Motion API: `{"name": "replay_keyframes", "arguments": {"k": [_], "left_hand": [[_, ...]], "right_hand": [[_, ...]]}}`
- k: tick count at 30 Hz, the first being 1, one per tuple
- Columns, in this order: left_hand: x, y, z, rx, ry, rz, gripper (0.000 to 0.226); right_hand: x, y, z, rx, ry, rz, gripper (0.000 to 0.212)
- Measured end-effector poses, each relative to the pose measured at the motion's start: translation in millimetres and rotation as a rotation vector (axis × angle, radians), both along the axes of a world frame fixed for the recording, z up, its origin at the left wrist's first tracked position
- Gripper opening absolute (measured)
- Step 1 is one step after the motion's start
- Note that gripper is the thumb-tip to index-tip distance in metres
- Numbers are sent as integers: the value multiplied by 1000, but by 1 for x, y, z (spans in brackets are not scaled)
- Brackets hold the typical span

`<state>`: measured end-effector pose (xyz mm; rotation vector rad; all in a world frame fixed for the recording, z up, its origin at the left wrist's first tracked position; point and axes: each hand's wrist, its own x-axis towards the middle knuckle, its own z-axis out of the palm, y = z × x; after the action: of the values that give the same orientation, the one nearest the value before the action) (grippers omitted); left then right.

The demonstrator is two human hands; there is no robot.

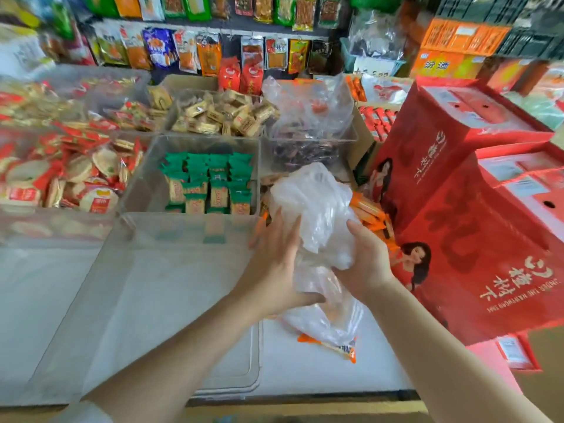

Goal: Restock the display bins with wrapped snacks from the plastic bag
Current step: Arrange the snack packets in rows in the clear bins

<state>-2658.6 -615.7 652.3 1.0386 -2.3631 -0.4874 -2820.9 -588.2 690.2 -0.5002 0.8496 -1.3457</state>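
Just both hands (320, 264) clamped on plastic bag (317, 209) w/ orange wrapped snacks (370, 215), beside red box (476, 270) reading "UNDER THE HAWTHORN TREE"

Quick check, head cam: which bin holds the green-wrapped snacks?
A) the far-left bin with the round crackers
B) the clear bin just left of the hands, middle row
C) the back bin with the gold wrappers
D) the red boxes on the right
B: the green-wrapped snacks stand in rows in the clear middle-row bin, just left of the plastic bag that both hands hold.

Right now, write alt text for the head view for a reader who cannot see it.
Two hands, left hand and right hand, hold a crumpled clear plastic bag above orange-wrapped snacks. Nearby, a clear bin holds green-wrapped snacks; red cartons stand right.
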Motion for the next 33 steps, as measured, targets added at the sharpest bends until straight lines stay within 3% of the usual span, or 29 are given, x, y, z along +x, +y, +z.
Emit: {"name": "replay_keyframes", "arguments": {"k": [2,4,7,9,13,15,19,23,28,31,33], "left_hand": [[-3,-20,0,-125,0,153,127],[3,-42,7,-245,23,256,120],[17,-80,20,-345,78,304,98],[27,-104,26,-300,76,304,80],[43,-154,36,-44,330,451,37],[48,-181,39,-21,437,544,34],[61,-222,42,-26,489,630,43],[78,-238,18,98,372,431,48],[117,-219,-15,199,113,18,61],[125,-212,-37,148,-50,-17,74],[126,-218,-53,125,-200,67,71]], "right_hand": [[3,-31,7,-37,12,82,72],[10,-57,15,-87,30,166,89],[17,-89,17,-180,37,276,72],[21,-102,16,-178,165,240,61],[16,-113,5,-75,536,-84,50],[14,-111,-4,-73,689,-195,44],[21,-117,-25,43,1108,-118,77],[55,-146,-35,142,675,-93,85],[107,-208,-41,112,500,-5,71],[148,-237,-48,205,620,186,47],[157,-249,-57,261,994,356,41]]}}
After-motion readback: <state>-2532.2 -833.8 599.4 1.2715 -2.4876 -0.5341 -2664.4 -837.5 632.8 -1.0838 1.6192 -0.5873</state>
